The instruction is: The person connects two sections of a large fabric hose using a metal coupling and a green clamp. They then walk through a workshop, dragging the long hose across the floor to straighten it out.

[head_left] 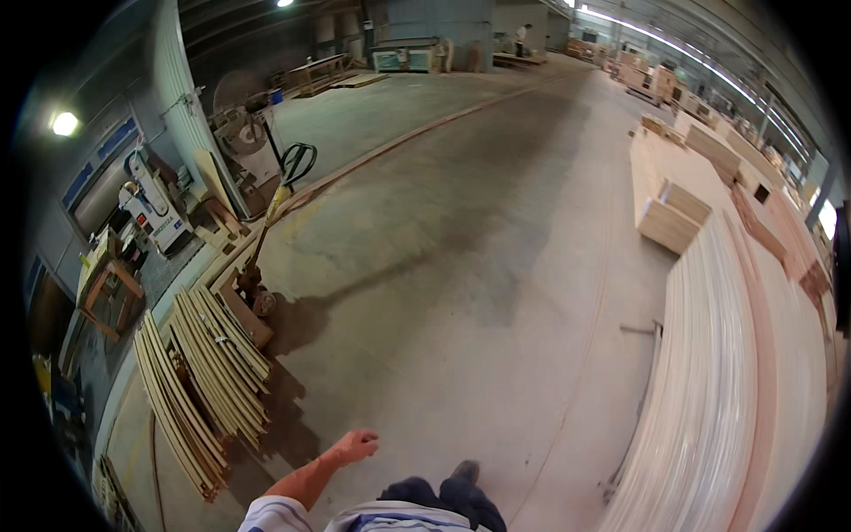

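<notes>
My left hand (pixel 357 446) hangs in front of my body over the concrete floor, with its arm reaching in from the lower edge. Its fingers are loosely bent and a little apart, and I see nothing in them. Nearest to it, on the left, lie bundles of long thin wooden strips (pixel 213 355). Beyond their far end stands a pallet jack with a yellow shaft and a black loop handle (pixel 299 163). My right hand is out of the picture. One dark shoe (pixel 466 471) shows below me.
Along the right runs a long stack of pale boards (pixel 700 372), with stacked wood blocks (pixel 675 215) farther on. To the left are a white machine (pixel 152 208) and a small wooden table (pixel 108 282). A person (pixel 522 35) stands far off near a workbench.
</notes>
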A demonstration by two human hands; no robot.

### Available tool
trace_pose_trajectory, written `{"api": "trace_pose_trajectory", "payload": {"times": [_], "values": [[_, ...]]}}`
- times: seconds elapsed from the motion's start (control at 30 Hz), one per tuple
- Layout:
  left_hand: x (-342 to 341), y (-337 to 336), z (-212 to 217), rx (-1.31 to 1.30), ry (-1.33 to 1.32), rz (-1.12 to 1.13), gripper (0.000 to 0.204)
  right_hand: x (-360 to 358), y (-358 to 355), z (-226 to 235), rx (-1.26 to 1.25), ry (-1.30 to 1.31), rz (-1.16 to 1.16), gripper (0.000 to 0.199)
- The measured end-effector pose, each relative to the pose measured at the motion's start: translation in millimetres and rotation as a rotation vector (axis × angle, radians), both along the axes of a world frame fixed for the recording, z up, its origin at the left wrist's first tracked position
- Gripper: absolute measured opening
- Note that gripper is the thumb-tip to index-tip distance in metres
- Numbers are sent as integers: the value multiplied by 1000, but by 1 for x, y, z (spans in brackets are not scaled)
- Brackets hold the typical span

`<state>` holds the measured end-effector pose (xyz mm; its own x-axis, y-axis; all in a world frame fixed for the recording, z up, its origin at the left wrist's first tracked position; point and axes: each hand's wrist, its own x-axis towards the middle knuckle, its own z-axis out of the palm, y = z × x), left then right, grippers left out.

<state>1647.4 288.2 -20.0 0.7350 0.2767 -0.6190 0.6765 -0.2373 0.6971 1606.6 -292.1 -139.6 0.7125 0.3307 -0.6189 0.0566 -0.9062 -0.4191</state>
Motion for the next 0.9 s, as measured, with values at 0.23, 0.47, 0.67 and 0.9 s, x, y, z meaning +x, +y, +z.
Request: {"api": "trace_pose_trajectory", "payload": {"times": [0.23, 0.47, 0.67, 0.9], "values": [[104, 14, -53, -169, 386, 400, 41, 383, 73, 91, 333, 97, -750, 31], [405, 75, -77, -53, 372, 208, 42, 596, 71, 65, 218, -136, -362, 26], [772, 116, 9, 123, -261, -11, 38, 731, 101, 26, 262, 207, -535, 25], [998, 139, -10, 175, -203, -29, 32, 997, 116, -23, 95, -154, 114, 24]]}}
